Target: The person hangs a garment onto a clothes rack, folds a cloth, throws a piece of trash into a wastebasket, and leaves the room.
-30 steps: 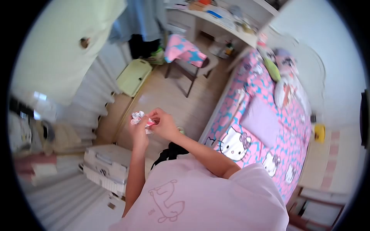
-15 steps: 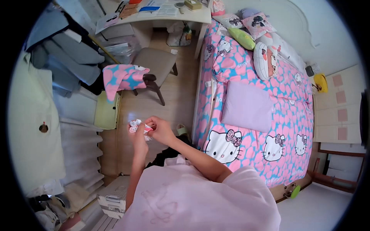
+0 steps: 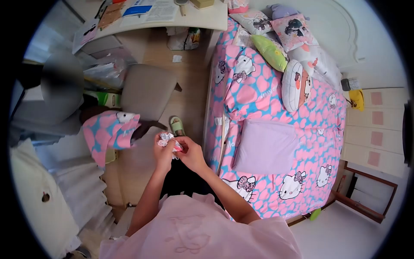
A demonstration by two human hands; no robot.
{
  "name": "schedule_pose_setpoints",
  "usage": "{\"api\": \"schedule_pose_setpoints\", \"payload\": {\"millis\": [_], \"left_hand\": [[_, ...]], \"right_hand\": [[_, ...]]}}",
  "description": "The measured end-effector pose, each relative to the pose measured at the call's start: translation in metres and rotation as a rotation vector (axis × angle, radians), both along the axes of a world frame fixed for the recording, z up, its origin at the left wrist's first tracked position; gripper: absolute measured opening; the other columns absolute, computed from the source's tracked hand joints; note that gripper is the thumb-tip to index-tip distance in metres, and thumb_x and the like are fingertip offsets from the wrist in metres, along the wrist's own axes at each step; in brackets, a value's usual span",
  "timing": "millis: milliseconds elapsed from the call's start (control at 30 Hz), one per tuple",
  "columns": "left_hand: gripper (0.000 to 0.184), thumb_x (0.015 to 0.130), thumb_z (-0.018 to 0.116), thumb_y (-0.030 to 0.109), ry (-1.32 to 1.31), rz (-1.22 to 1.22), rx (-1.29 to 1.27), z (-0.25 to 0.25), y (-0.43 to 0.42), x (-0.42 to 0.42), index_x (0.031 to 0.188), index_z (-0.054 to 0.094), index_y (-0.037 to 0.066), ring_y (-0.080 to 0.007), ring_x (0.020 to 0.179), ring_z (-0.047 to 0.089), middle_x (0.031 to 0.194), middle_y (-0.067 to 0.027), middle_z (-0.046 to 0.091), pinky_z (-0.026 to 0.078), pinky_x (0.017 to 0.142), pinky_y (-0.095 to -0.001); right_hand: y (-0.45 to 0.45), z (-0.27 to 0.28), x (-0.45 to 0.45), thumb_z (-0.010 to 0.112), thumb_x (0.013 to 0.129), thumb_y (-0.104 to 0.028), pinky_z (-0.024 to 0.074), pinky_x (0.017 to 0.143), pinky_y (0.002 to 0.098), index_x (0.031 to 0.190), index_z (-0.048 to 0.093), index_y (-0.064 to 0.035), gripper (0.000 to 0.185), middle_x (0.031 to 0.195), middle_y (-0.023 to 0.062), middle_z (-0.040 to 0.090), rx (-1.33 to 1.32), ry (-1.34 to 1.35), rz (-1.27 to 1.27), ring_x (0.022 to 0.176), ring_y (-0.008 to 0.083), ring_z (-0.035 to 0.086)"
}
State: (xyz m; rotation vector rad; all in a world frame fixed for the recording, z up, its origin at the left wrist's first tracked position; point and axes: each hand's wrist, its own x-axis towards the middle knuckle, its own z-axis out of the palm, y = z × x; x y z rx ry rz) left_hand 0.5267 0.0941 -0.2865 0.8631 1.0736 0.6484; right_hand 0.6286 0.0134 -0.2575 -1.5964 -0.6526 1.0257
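Observation:
A small crumpled white wrapper point(image 3: 165, 139) with pink-red parts is held in front of my body, near the chair. My left hand point(image 3: 163, 156) is closed round its left and lower side, with the thumb on top. At its right edge, the fingers of my right hand point(image 3: 192, 156) are closed on a pink-red part. What lies inside the wrapper, if anything, cannot be seen. Below my hands, a pale green slipper point(image 3: 176, 126) shows on one foot.
A grey-seated chair point(image 3: 148, 93) stands ahead, with a pink-and-blue cloth point(image 3: 110, 131) over its back. The desk point(image 3: 196, 20) beyond holds papers. On the right is a bed point(image 3: 258, 112) with a lilac cushion point(image 3: 267, 146) and several pillows. Hanging clothes point(image 3: 47, 103) line the left.
The view has moved forward, bringing the chair, desk and bed closer. Both hands stay together on the wrapper, and a slippered foot now shows ahead.

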Motion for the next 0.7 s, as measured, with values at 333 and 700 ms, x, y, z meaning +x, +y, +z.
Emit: {"api": "schedule_pose_setpoints", "payload": {"millis": [333,700], "left_hand": [[0.038,0.085,0.065,-0.001,0.031,-0.033,0.048,-0.078,0.169,0.165,0.119,0.050,0.004,-0.0129,0.088,0.062,0.101,-0.0062,0.060,0.051,0.075,-0.0277],[0.029,0.088,0.068,0.005,0.437,0.379,0.187,-0.281,0.363,0.177,0.111,0.053,-0.001,-0.0153,0.085,0.064,0.094,-0.0086,0.063,0.052,0.072,-0.0292]], "right_hand": [[0.140,-0.062,0.142,0.064,0.092,-0.001,0.0550,0.086,0.0293,0.118,0.061,0.0030,0.027,0.106,0.0115,0.071,-0.195,-0.050,-0.158,0.098,0.0180,0.070],[0.332,-0.256,0.220,0.063,0.094,-0.003,0.0539,0.084,0.0273,0.115,0.064,0.0006,0.022,0.105,0.0088,0.071,-0.289,0.010,0.113,0.094,0.0148,0.068]]}}
